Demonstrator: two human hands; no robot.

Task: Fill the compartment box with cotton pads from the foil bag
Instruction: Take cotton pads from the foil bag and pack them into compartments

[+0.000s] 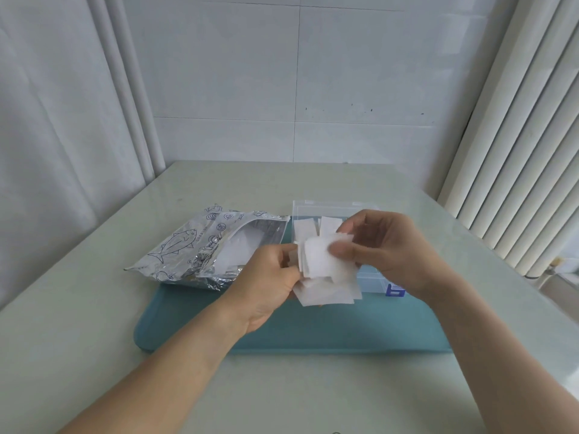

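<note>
Head view: both hands are raised over a teal mat (313, 327) on a pale table (94, 339). Left hand (269, 280) grips a loose stack of white cotton pads (326, 277) at its left edge. Right hand (385, 249) pinches the top pad, thumb on its face. The stack hangs in front of the clear box (316, 208), which lies behind the hands with pads visible inside. Foil bag (200, 245) lies open to the left, mouth toward the box, white pads showing inside.
</note>
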